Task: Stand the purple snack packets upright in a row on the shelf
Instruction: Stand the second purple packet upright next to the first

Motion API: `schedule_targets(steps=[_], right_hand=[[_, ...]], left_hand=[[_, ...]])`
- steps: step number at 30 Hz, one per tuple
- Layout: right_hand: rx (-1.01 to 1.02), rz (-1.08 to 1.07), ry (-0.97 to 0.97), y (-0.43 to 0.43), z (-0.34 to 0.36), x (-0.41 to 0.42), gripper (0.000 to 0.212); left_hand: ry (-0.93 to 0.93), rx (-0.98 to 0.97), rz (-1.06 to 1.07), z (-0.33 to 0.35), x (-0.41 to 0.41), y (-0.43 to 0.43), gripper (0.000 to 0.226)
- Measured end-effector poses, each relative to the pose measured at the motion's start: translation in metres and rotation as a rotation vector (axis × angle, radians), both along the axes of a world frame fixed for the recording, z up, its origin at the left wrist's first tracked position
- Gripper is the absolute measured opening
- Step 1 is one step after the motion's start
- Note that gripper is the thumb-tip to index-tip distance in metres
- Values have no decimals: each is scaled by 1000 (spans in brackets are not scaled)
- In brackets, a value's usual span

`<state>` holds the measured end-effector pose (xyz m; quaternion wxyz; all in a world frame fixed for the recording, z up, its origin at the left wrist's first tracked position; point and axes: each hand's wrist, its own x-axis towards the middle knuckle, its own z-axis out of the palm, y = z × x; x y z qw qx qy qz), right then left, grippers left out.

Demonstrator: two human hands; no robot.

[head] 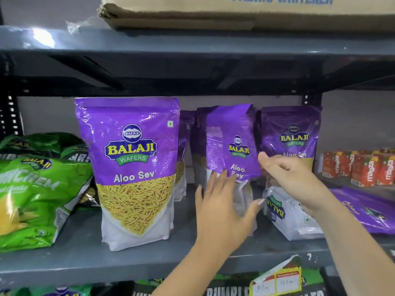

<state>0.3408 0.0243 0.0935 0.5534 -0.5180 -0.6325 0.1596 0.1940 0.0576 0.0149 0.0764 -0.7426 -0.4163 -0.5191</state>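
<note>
A large purple Aloo Sev packet (pixel 132 163) stands upright at the front left of the grey shelf (pixel 85 248), with more purple packets behind it. In the middle, a purple packet (pixel 233 144) stands turned at an angle; my left hand (pixel 222 212) wraps its lower part and my right hand (pixel 290 182) touches its right edge with the thumb. Another purple packet (pixel 290 135) stands upright at the back right. One packet (pixel 288 216) lies flat below my right hand, and another lies flat at the far right (pixel 367 210).
Green snack bags (pixel 32 189) are piled at the left of the shelf. Red juice cartons (pixel 363 167) stand at the back right. The shelf above carries a cardboard box (pixel 235 13). More packets and a price tag (pixel 277 280) show on the shelf below.
</note>
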Motion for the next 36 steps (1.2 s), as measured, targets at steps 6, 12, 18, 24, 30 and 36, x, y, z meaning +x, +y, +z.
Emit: schedule_targets(steps=[6,12,18,24,30,36], right_hand=[[3,237,62,-8,-6,-25,64],[168,-27,427,15,1,-13,19],[18,29,457,30,-9,-6,54],[95,110,510,34,-15,-9,9],[211,74,573,45,-8,-15,16],[142,86,569,57,-17,-19,28]], left_hand=[[-516,-317,-339,12,-2,10,45],[-756,-374,-623,17,-10,25,8],[-912,-420,-807,15,-25,34,20],[-985,-111,-526,20,-14,34,20],[-941,-58,-476,32,-12,50,22],[-958,-154,-442,25,-13,59,18]])
